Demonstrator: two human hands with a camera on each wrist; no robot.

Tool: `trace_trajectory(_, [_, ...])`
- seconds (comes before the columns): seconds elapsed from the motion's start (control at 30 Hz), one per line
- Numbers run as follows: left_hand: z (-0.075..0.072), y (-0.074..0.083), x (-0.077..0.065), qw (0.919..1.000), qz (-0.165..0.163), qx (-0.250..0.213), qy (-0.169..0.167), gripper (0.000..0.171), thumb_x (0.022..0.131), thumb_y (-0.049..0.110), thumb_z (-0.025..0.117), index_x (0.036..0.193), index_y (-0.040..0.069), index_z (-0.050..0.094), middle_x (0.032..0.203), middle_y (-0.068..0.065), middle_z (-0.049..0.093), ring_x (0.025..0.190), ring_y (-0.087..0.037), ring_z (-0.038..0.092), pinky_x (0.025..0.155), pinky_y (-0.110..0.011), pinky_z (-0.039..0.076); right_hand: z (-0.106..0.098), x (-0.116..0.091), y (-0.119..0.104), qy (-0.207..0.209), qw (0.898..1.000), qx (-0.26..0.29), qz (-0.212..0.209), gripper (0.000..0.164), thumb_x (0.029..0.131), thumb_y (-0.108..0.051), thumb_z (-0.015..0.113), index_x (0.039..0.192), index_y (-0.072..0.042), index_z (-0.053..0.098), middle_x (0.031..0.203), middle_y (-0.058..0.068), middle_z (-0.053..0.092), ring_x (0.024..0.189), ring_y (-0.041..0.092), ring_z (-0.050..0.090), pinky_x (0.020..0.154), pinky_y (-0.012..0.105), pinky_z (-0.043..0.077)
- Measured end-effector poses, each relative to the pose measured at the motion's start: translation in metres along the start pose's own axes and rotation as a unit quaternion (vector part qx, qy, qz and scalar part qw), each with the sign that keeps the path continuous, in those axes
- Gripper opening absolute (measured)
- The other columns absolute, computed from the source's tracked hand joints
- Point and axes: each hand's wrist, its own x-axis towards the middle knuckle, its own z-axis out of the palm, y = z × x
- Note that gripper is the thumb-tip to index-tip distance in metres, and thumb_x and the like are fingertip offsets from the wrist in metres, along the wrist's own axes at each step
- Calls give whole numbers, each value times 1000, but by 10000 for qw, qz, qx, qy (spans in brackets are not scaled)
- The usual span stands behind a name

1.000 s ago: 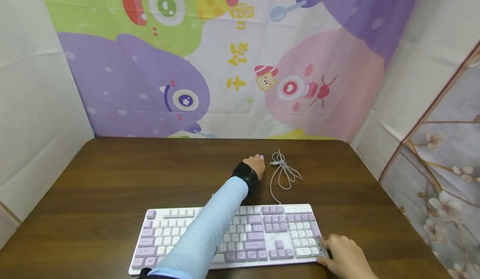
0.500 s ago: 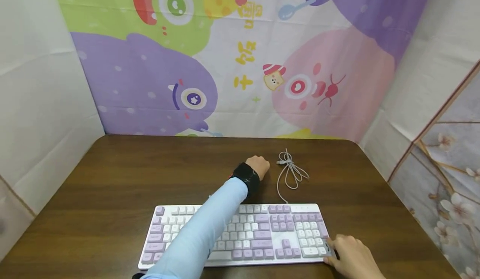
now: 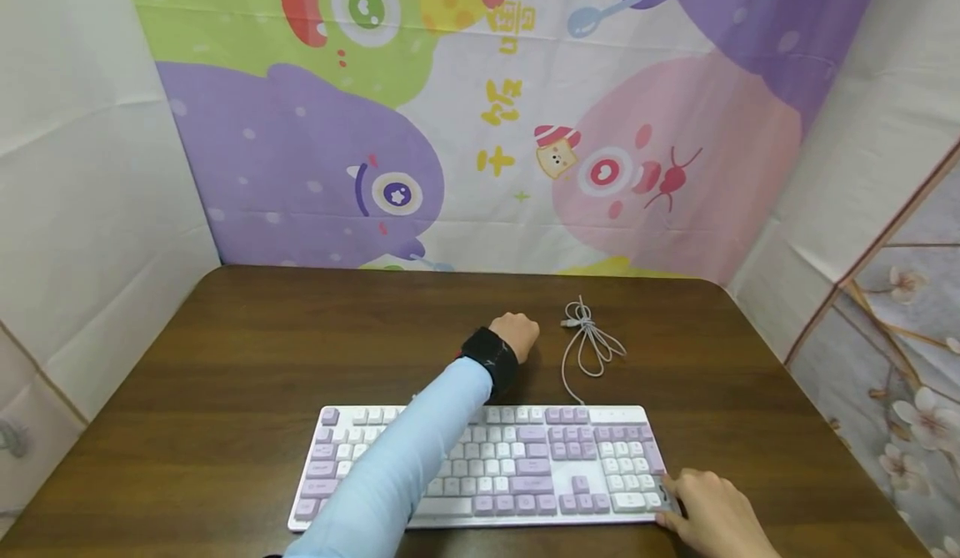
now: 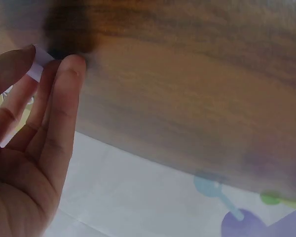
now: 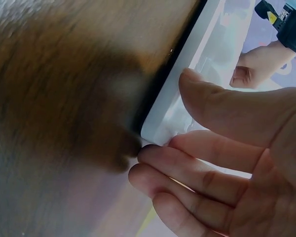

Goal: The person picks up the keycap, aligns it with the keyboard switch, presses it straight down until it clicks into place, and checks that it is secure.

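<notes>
A white and purple keyboard (image 3: 532, 483) lies on the brown table. My right hand (image 3: 712, 510) grips its near right corner, thumb on the front edge and fingers along the side in the right wrist view. A bare gap with a dark switch (image 3: 664, 491) shows in the number pad beside those fingers. My left arm reaches across the keyboard, and the left hand (image 3: 516, 333) is low over the table beyond it. In the left wrist view its thumb and fingers pinch a small pale purple keycap (image 4: 41, 64), which the hand hides in the head view.
A bundled grey cable (image 3: 588, 341) with its plug lies behind the keyboard, right of my left hand. A cartoon-printed cloth (image 3: 465, 233) hangs along the table's far edge. Pale panels stand at both sides.
The head view has turned slightly left, so the scene sits further right. My left hand has turned over a little, and the keycap, visible at its fingertips before, is now out of the head view.
</notes>
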Motion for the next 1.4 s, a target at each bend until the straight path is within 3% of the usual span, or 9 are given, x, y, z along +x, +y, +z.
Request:
trace_trajectory(0.37, [-5,-10,-15,9968,-631,-486,44,23,87,3,54,74,11,71,80,-5,73,74,-20,69,63,-35,55,1,3,-2,-27,9999,-104,-97,46,66,-31,79,101,-3,71,81,4,68,70,19,61,55,37,44])
trace_trajectory(0.53, [-8,-14,-18,9954,-683,-664,-12,24,87,1,52,73,9,70,82,-6,73,75,-19,69,64,-34,55,0,4,1,-192,9998,-74,-53,48,66,-31,79,103,-2,70,85,6,69,75,25,64,59,41,48])
trace_trajectory(0.87, [-15,-16,-24,9955,-846,-399,-139,20,85,6,56,72,13,70,82,-3,73,75,-20,69,63,-36,55,-1,3,1,-214,9995,-195,-141,49,67,-32,78,104,0,69,85,6,68,75,25,64,60,42,48])
trace_trajectory(1.0, [-5,-18,-14,9932,-1079,-345,-272,20,84,7,57,73,14,71,83,-3,73,75,-20,69,62,-37,55,-2,2,-2,-317,9992,-211,-87,50,67,-32,78,104,0,69,84,6,68,74,25,63,60,42,47])
trace_trajectory(1.1, [31,-23,6,9916,-1287,-95,10,25,84,6,52,70,13,71,77,-9,69,65,-21,66,53,-37,53,-2,3,-3,-394,9990,-214,-65,50,68,-33,77,104,0,69,83,4,67,72,23,62,60,41,47])
trace_trajectory(1.17, [37,-27,7,9891,-1469,-129,-33,22,85,7,52,77,11,73,84,-13,65,65,-21,66,52,-36,53,-2,5,-5,-432,9987,-244,-137,50,68,-33,77,105,0,69,82,3,67,72,23,62,60,41,46])
trace_trajectory(1.27, [29,-30,-6,9884,-1509,-138,141,22,86,6,52,80,8,73,85,-15,62,64,-22,65,52,-35,53,-1,8,-6,-453,9985,-244,-184,50,68,-34,77,105,-1,69,82,2,66,72,22,62,60,41,46])
trace_trajectory(1.33, [7,-29,-21,9894,-1413,-319,-103,15,85,7,58,83,8,73,89,-15,67,72,-22,67,61,-34,55,0,10,-5,-543,9981,-223,-188,52,68,-34,77,107,-1,68,83,3,66,74,23,62,61,41,47])
trace_trajectory(1.4, [5,-28,-26,9919,-1244,-234,53,15,84,7,60,77,10,73,81,-10,70,72,-20,67,61,-33,55,2,10,-2,-651,9973,-248,-227,53,69,-36,76,108,-1,68,84,4,66,75,25,63,62,43,48])
